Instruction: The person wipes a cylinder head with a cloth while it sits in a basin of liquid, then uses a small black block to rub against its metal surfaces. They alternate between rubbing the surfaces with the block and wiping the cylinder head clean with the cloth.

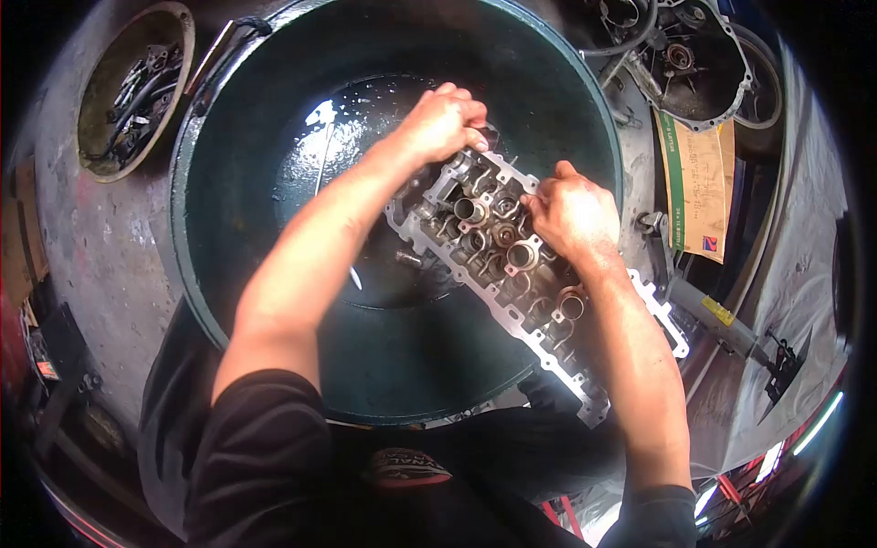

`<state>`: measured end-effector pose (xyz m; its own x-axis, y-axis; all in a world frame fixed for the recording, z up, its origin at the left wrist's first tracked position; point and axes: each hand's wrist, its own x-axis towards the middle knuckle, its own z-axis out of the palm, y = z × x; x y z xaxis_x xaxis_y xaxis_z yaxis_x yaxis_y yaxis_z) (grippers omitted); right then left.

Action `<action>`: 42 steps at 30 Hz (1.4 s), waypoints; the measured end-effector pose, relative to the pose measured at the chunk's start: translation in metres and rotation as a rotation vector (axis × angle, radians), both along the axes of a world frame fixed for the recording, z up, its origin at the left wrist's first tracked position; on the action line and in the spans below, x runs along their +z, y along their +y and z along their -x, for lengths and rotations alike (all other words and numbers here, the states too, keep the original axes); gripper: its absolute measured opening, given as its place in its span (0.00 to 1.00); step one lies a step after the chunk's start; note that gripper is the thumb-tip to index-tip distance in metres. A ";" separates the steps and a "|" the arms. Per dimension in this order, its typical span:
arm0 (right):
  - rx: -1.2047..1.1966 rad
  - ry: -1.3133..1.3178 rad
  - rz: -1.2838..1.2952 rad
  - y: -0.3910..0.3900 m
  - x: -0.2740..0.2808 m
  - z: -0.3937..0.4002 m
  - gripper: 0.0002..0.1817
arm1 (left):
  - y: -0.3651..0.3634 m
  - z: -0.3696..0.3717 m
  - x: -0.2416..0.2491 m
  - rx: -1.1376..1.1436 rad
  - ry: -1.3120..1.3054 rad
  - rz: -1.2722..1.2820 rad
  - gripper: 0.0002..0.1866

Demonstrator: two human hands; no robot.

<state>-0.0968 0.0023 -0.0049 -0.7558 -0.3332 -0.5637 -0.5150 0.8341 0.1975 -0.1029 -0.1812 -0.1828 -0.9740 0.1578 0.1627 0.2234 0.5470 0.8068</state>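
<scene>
An engine cylinder head [504, 236] lies slantwise across the right side of a large dark green basin [233, 237]. Its valve side, with several round bores and springs, faces up, and its near end reaches over the rim. My left hand [443, 123] is closed over the far end, fingers curled around the edge and thumb on top. On the right long edge, my right hand [575, 215] has its fingers bent against the metal, closed on it. A small metal part [408, 259] shows beside the head. A thin white rod [355, 278] lies in the basin, partly hidden under my left forearm.
A bowl [187, 55] of small dark parts stands at the upper left. Right of the basin are a large metal housing [699, 59], a flattened cardboard box [699, 183] and a metal tool with a yellow label [717, 310]. A pale metal frame [671, 320] sits by my right forearm.
</scene>
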 end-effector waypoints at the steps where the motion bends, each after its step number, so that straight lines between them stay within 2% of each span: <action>1: -0.004 -0.001 0.009 0.003 -0.001 -0.001 0.16 | 0.001 0.002 -0.001 -0.025 -0.087 -0.036 0.16; 4: -0.013 -0.004 0.043 0.004 -0.005 0.001 0.16 | 0.024 0.001 0.005 -0.169 0.012 -0.145 0.14; 8: -0.022 -0.003 0.021 0.001 -0.002 0.003 0.15 | -0.004 0.009 0.002 -0.139 -0.043 0.051 0.14; 12: -0.056 -0.030 0.009 -0.002 -0.002 0.004 0.15 | 0.019 0.006 0.001 -0.185 0.055 -0.136 0.16; 16: -0.049 -0.011 0.040 -0.001 0.000 0.002 0.15 | 0.002 0.004 -0.007 -0.108 -0.063 -0.099 0.17; 19: -0.057 -0.010 0.051 0.001 -0.002 0.003 0.14 | 0.016 0.003 0.004 -0.150 0.031 -0.128 0.19; 20: -0.072 -0.015 0.046 -0.001 -0.002 0.003 0.14 | 0.023 0.004 -0.001 -0.212 0.051 -0.173 0.22; 23: -0.061 -0.001 0.054 0.000 -0.001 0.003 0.14 | 0.003 0.004 -0.017 -0.083 0.011 -0.065 0.25; 25: -0.073 0.003 0.059 0.001 0.001 0.003 0.14 | -0.005 0.004 -0.020 -0.005 -0.012 -0.045 0.31; 27: -0.079 -0.006 0.068 -0.001 -0.003 0.001 0.14 | 0.004 0.003 -0.010 -0.055 0.024 -0.034 0.33; 29: -0.072 -0.011 0.062 0.000 -0.004 0.003 0.14 | 0.017 0.009 -0.014 -0.201 0.066 -0.106 0.35; 32: -0.073 -0.004 0.042 -0.004 0.001 0.003 0.14 | -0.007 0.010 -0.035 -0.012 -0.087 -0.032 0.40; 35: -0.071 -0.009 0.053 -0.001 -0.001 0.001 0.14 | 0.003 0.004 -0.021 0.028 -0.023 -0.029 0.41; 37: -0.068 -0.005 0.060 -0.002 -0.004 0.002 0.14 | 0.014 0.007 -0.015 -0.163 -0.087 -0.147 0.45; 40: -0.076 0.010 0.072 -0.002 0.000 0.004 0.14 | -0.008 0.001 -0.029 0.045 -0.198 -0.073 0.47; 41: -0.077 0.017 0.079 -0.002 0.001 0.004 0.14 | -0.011 -0.001 -0.035 0.068 -0.249 -0.010 0.47; 42: -0.081 0.015 0.084 -0.001 0.001 0.002 0.14 | -0.008 -0.001 -0.034 0.036 -0.190 -0.058 0.46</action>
<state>-0.0987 0.0009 -0.0037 -0.7904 -0.3163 -0.5246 -0.4430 0.8867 0.1328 -0.1016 -0.1892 -0.2169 -0.9929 0.1182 -0.0163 0.0458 0.5035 0.8628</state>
